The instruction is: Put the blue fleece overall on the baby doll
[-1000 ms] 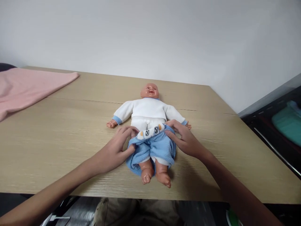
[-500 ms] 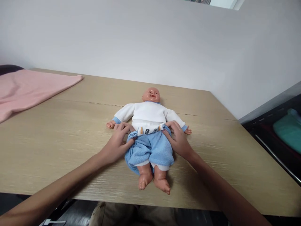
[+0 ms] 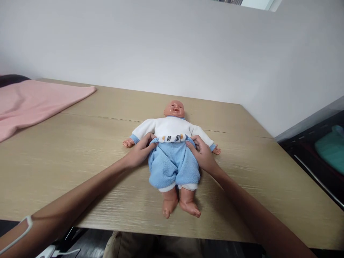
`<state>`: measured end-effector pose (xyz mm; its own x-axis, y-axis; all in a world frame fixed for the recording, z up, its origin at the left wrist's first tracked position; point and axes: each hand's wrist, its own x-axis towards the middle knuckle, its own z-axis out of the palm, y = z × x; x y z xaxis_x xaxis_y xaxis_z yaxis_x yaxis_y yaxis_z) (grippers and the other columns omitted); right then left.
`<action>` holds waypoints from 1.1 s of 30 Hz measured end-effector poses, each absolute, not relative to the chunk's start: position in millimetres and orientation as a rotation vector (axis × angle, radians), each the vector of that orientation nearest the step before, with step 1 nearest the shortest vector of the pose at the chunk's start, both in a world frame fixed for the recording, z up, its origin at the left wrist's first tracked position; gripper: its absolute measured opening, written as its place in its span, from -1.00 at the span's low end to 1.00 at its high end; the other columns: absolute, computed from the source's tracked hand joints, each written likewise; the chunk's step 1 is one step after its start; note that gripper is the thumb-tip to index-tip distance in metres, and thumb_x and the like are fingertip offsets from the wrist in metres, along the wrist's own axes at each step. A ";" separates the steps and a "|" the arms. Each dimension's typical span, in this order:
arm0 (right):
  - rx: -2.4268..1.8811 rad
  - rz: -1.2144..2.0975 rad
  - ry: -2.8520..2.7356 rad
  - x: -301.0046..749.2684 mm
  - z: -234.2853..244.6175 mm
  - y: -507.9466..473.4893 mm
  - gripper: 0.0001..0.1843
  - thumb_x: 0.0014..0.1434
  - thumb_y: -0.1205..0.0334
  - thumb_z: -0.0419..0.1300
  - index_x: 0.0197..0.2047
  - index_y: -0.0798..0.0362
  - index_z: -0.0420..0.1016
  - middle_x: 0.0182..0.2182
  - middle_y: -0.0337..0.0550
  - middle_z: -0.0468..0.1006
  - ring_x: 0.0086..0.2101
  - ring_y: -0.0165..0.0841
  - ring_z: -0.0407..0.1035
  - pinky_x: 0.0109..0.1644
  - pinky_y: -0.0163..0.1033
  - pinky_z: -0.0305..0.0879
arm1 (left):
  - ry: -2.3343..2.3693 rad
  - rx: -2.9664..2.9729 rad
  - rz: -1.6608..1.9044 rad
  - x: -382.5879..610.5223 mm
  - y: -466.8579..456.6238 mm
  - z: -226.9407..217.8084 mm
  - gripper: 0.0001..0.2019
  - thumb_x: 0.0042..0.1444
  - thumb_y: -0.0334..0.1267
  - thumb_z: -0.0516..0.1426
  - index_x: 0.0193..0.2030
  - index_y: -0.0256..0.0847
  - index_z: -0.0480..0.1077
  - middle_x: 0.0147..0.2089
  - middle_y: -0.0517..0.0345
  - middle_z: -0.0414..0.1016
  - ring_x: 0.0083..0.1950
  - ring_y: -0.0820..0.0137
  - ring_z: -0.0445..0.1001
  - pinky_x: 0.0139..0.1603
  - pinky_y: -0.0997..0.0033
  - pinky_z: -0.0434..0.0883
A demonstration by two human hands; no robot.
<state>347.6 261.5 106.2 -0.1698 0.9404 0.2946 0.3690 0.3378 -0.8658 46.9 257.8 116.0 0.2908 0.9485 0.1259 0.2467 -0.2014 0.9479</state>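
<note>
A baby doll (image 3: 172, 126) lies on its back on the wooden table, head away from me and bare feet toward me. It wears a white top with blue cuffs and light blue fleece trousers (image 3: 174, 163) with white leg hems. The trousers' waistband shows a white strip with printed eyes and lies over the lower edge of the top. My left hand (image 3: 141, 148) pinches the waistband on the left side. On the right side my right hand (image 3: 202, 152) grips it too, thumb in front. The fingertips of both hands are partly hidden by the cloth.
A pink cloth (image 3: 43, 104) lies on the table (image 3: 107, 200) at the far left, with a dark object behind it. The wall (image 3: 161, 50) rises behind the table. Past the right edge stands a dark rack holding something green (image 3: 331, 147).
Both hands have pulled the trousers' waistband up the doll's body, over the hem of the white top. The bunched blue cloth around the hips and legs is now smoother.
</note>
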 end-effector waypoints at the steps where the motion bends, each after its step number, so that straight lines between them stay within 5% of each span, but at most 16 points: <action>1: -1.170 0.860 -1.690 347.7 104.8 264.7 -0.58 0.42 -0.29 0.30 -0.10 -0.09 0.51 -0.32 -0.25 0.56 -0.26 -0.23 0.44 -0.16 -0.18 0.41 | 1.062 1.602 0.962 46.6 262.5 116.1 -0.73 0.44 0.03 0.20 -0.07 -0.13 0.34 -0.18 0.24 0.30 -0.14 0.32 0.27 -0.06 0.32 0.31; 10: -1.160 1.133 -1.403 339.4 104.5 293.1 -0.45 0.14 -0.37 0.46 -0.24 -0.03 0.56 -0.28 -0.26 0.57 -0.20 -0.25 0.45 0.04 -0.16 0.44 | 0.870 1.152 0.783 40.2 288.8 120.9 -0.56 0.21 0.10 0.49 -0.07 -0.20 0.54 -0.14 0.11 0.54 -0.11 0.28 0.45 -0.06 0.28 0.38; 21: -1.265 1.156 -1.568 363.4 110.6 265.7 -0.58 0.22 -0.24 0.40 -0.38 -0.07 0.55 -0.31 -0.21 0.59 -0.16 -0.16 0.44 0.12 -0.02 0.44 | 0.987 1.275 0.836 25.9 267.7 117.4 -0.76 0.23 -0.05 0.27 -0.15 -0.14 0.41 -0.21 0.20 0.36 -0.13 0.25 0.34 -0.09 0.29 0.33; 27: -1.292 1.510 -1.204 363.0 107.4 255.8 -0.55 0.24 -0.32 0.48 -0.07 -0.14 0.71 -0.10 -0.14 0.75 0.01 -0.07 0.57 0.19 0.02 0.51 | 1.287 1.388 0.730 27.4 260.7 131.1 -0.61 0.17 0.18 0.31 -0.35 -0.07 0.38 -0.34 0.20 0.37 -0.22 0.20 0.31 -0.20 0.25 0.33; 33: -1.270 1.353 -1.314 358.7 95.4 263.5 -0.57 0.29 -0.29 0.45 -0.06 -0.13 0.67 -0.05 -0.13 0.71 0.03 -0.10 0.53 0.23 -0.03 0.49 | 1.183 1.343 0.806 30.9 264.4 121.2 -0.57 0.15 0.26 0.34 -0.19 -0.07 0.55 -0.19 0.12 0.55 -0.08 0.13 0.44 -0.04 0.21 0.40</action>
